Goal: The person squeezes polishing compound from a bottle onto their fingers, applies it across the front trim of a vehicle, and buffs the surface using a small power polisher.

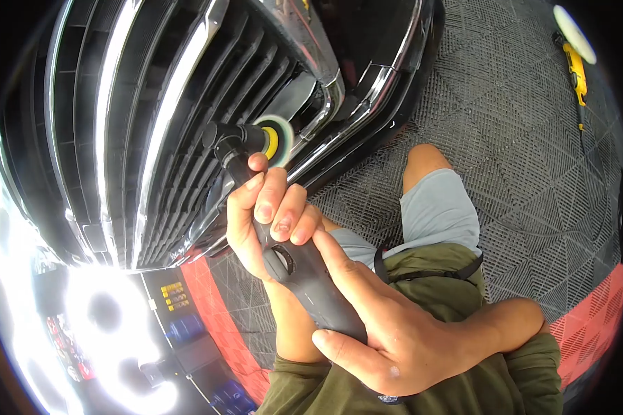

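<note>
Matt plastic polisher (329, 301), glossy metallic grille bars (104, 97), rough ridged floor (526, 131).

Olive-green short-sleeved shirt (464, 384); black waist strap (429, 274); pale grey-blue shorts (441, 211).

Left fingers (290, 206) curled, right elbow (528, 315) bent

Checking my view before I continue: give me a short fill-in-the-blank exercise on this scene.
1. Of the left hand and the right hand, the ____ one is nearer the black polisher's front pad.
2. The yellow polisher lies on the ____.
3. The yellow polisher's buffing pad is coloured ____.

Missing words: left; floor; white.
</note>
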The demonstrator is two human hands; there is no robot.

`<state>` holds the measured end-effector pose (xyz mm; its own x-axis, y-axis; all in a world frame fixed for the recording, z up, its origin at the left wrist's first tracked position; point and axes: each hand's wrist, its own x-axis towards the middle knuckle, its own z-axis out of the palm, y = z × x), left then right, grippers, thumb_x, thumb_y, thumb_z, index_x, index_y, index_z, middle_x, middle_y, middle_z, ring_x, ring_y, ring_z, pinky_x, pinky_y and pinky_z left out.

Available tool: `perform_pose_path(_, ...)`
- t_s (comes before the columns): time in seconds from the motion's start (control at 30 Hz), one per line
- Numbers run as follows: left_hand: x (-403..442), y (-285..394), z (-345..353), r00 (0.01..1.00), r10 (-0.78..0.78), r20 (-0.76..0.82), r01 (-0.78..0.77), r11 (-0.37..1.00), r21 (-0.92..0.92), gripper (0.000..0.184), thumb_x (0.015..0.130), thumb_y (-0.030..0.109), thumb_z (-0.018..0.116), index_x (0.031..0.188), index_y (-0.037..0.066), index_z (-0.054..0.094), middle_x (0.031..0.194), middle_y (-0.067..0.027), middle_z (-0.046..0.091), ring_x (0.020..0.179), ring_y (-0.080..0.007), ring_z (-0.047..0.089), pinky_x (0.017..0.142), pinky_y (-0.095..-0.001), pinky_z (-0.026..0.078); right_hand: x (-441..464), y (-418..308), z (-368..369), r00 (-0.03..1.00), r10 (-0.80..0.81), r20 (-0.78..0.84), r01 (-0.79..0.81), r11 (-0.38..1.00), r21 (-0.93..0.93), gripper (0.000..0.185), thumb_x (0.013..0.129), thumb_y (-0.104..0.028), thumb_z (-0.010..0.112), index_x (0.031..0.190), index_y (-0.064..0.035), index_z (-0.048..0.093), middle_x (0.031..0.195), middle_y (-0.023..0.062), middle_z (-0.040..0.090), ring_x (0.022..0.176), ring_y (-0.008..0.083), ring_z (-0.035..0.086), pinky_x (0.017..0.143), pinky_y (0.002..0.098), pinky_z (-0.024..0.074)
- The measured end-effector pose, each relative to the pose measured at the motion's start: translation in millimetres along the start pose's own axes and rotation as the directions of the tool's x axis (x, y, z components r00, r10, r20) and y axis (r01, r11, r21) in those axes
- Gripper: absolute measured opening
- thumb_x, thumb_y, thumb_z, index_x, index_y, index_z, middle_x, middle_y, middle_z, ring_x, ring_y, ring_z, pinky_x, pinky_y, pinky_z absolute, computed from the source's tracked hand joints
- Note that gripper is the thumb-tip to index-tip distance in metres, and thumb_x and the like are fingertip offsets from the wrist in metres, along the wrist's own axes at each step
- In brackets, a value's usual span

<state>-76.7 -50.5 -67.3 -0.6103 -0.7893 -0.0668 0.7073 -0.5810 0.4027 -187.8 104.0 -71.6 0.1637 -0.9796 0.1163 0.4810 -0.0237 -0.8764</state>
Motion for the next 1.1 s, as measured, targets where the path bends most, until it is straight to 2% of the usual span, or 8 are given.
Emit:
perform_pose_path(0.27,16.1,-20.7,10.3,0.996,-0.088,0.027,0.087,0.996,0.011,0.024,0.103,0.011,0.037,0.121,0.000,0.050,0.070,-0.0040,0.048,0.054,-0.0175,0.049,0.048,-0.0347,0.046,-8.8,-5.3,-7.4,0.988,-0.117,-0.105,0.116,0.993,-0.017,0.086,0.093,-0.003,0.057,0.154,0.0161,-0.001,0.160,0.0310,0.020,0.152,0.0337,0.020,0.122,0.0403,0.0174)
perform_pose_path(0.67,21.9,-25.4,13.8,0.993,-0.114,0.019,0.114,0.993,0.028,0.023,0.103,0.012,0.040,0.121,0.002,0.051,0.071,-0.0042,0.048,0.054,-0.0188,0.049,0.049,-0.0357,0.047,-10.2,-3.3,-10.5,0.982,-0.156,-0.107,0.165,0.983,0.085,0.086,0.094,0.000,0.056,0.154,0.0146,-0.004,0.163,0.0278,0.014,0.154,0.0300,0.016,0.122,0.0377,0.0152)
perform_pose_path(0.8,17.2,-27.5,16.1,0.994,-0.106,-0.024,0.106,0.994,-0.009,0.022,0.103,0.012,0.041,0.121,0.004,0.051,0.070,-0.0043,0.048,0.053,-0.0186,0.048,0.047,-0.0360,0.046,-13.6,-6.3,-12.2,0.987,-0.132,-0.090,0.133,0.991,-0.001,0.085,0.094,0.002,0.055,0.155,0.0140,-0.004,0.163,0.0265,0.015,0.153,0.0268,0.016,0.122,0.0361,0.0154)
perform_pose_path(0.9,25.6,-30.4,18.2,0.991,-0.133,0.002,0.133,0.991,0.015,0.022,0.102,0.011,0.042,0.120,0.005,0.052,0.070,-0.0040,0.047,0.053,-0.0188,0.047,0.047,-0.0364,0.046,-13.5,-11.0,-13.2,0.988,-0.105,-0.110,0.113,0.991,0.073,0.085,0.094,0.002,0.055,0.155,0.0141,-0.004,0.163,0.0257,0.015,0.153,0.0250,0.016,0.122,0.0354,0.0151)
perform_pose_path(0.97,27.4,-32.1,20.2,0.990,-0.138,-0.015,0.139,0.990,0.009,0.021,0.102,0.011,0.041,0.118,0.006,0.052,0.070,-0.0035,0.047,0.053,-0.0189,0.047,0.047,-0.0366,0.046,-13.5,-17.6,-14.7,0.995,0.062,-0.081,-0.029,0.936,0.350,0.086,0.094,0.003,0.055,0.154,0.0142,-0.006,0.164,0.0260,0.013,0.154,0.0260,0.010,0.122,0.0359,0.0109)
perform_pose_path(1.0,27.1,-32.2,20.6,0.990,-0.144,-0.012,0.144,0.990,0.007,0.020,0.102,0.011,0.040,0.118,0.006,0.052,0.070,-0.0034,0.047,0.053,-0.0190,0.047,0.047,-0.0367,0.046,-14.0,-15.3,-14.5,0.995,0.060,-0.081,-0.028,0.937,0.348,0.086,0.094,0.003,0.055,0.154,0.0142,-0.006,0.164,0.0260,0.013,0.154,0.0260,0.010,0.122,0.0359,0.0109)
perform_pose_path(1.07,22.4,-29.9,18.9,0.990,-0.140,-0.021,0.140,0.990,0.012,0.021,0.102,0.011,0.040,0.118,0.006,0.052,0.069,-0.0035,0.047,0.053,-0.0193,0.048,0.047,-0.0368,0.046,-15.0,-8.4,-14.2,0.987,-0.119,-0.106,0.113,0.991,-0.065,0.087,0.094,0.003,0.054,0.156,0.0117,-0.007,0.161,0.0224,0.021,0.142,0.0202,0.036,0.116,0.0325,0.0273)
perform_pose_path(1.1,21.4,-28.8,15.2,0.991,-0.134,-0.003,0.134,0.991,0.019,0.021,0.102,0.011,0.040,0.118,0.007,0.053,0.069,-0.0035,0.047,0.053,-0.0191,0.047,0.048,-0.0367,0.046,-15.0,-8.4,-15.5,0.987,-0.120,-0.108,0.113,0.991,-0.069,0.087,0.094,0.003,0.054,0.156,0.0117,-0.007,0.161,0.0224,0.021,0.142,0.0202,0.036,0.116,0.0325,0.0273)
